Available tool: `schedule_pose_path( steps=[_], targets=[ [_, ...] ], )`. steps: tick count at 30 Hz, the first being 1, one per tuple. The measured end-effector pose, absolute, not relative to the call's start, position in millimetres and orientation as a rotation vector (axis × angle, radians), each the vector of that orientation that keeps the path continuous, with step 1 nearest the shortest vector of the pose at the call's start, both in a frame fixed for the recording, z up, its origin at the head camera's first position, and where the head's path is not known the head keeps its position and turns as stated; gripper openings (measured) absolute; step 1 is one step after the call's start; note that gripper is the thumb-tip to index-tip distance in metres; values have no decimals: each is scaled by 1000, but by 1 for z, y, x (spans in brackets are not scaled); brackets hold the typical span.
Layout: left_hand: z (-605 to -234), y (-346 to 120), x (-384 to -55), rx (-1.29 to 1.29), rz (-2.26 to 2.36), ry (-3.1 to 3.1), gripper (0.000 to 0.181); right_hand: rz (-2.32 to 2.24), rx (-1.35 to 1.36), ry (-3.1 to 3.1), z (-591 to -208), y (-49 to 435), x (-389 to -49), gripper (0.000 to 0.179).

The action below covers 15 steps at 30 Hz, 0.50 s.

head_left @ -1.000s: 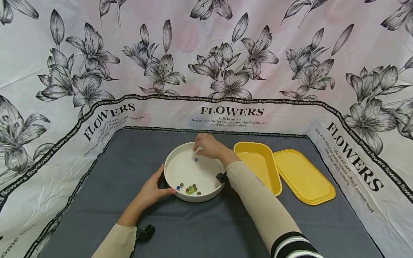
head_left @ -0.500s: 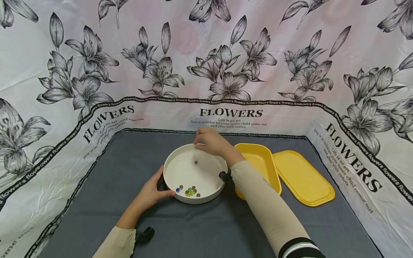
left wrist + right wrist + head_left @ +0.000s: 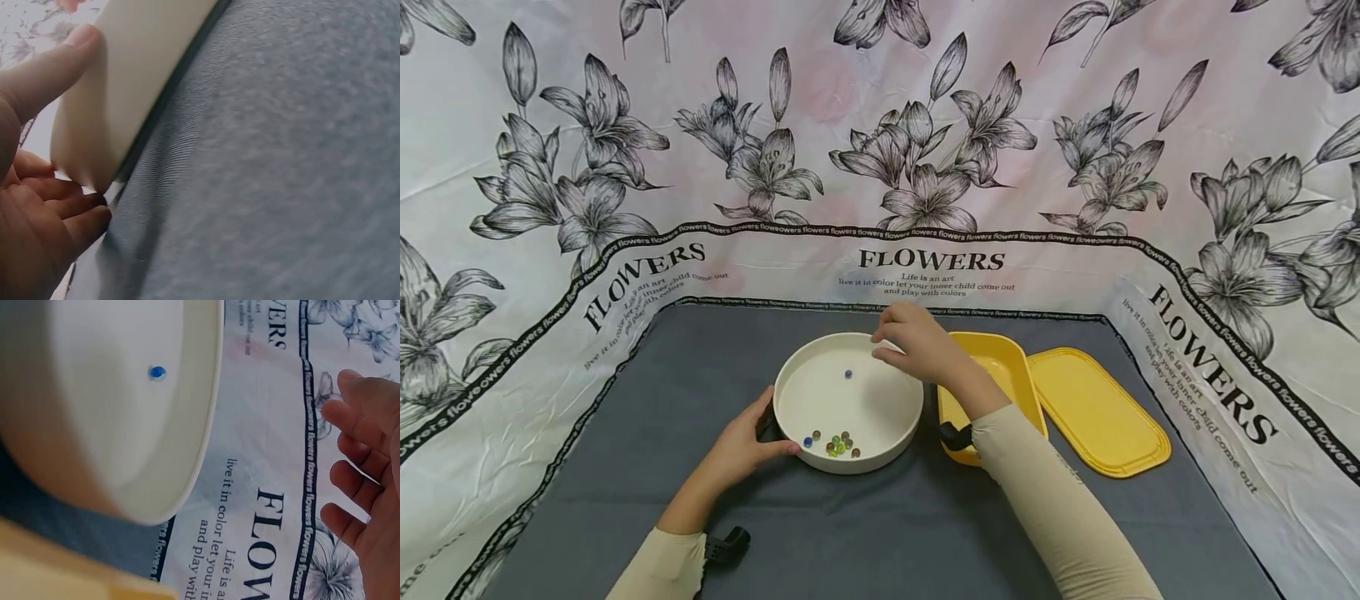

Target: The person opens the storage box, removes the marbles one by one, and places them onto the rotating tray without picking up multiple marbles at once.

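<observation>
A round white dish (image 3: 880,417) with a low wall lies on the grey cloth. My left hand (image 3: 737,450) grips its left side, thumb at the rim and fingers against the outer wall, as the left wrist view also shows. Several glass marbles (image 3: 838,445), brown, green and blue, gather at the dish's near side. One blue marble (image 3: 157,372) sits apart toward the far side. Over the dish's far right edge hovers my right hand (image 3: 921,346), fingers loosely bent with nothing between them; the right wrist view shows its fingers (image 3: 350,478) apart from the dish.
Right of the dish stands a yellow rectangular container (image 3: 1036,392), partly covered by the right forearm. A flat yellow lid (image 3: 1105,417) lies beside it on the grey cloth (image 3: 850,542). A flower-printed curtain (image 3: 932,275) rises behind the table.
My right hand has drawn back rightward from above the blue marble to the dish's right edge, its forearm shifting right. The left hand keeps its grip; the marbles stay put.
</observation>
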<state>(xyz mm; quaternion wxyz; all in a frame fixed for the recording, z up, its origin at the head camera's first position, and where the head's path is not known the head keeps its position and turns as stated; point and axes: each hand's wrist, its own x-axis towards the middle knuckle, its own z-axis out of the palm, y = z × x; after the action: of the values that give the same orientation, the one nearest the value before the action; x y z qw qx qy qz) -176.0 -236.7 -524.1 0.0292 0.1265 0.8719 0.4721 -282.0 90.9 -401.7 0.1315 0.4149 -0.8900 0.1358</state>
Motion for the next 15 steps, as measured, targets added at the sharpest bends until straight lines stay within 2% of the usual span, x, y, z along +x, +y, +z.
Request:
schedule_pose_path(
  steps=[7,15],
  targets=[
    [-511,-249,-171,414,1434,2672,98,382,1128,-2589,-403,116,-264,25],
    [-503,-251,-165,411,1437,2645,88,432,1079,-2602,-407,150,-248,25]
  ],
)
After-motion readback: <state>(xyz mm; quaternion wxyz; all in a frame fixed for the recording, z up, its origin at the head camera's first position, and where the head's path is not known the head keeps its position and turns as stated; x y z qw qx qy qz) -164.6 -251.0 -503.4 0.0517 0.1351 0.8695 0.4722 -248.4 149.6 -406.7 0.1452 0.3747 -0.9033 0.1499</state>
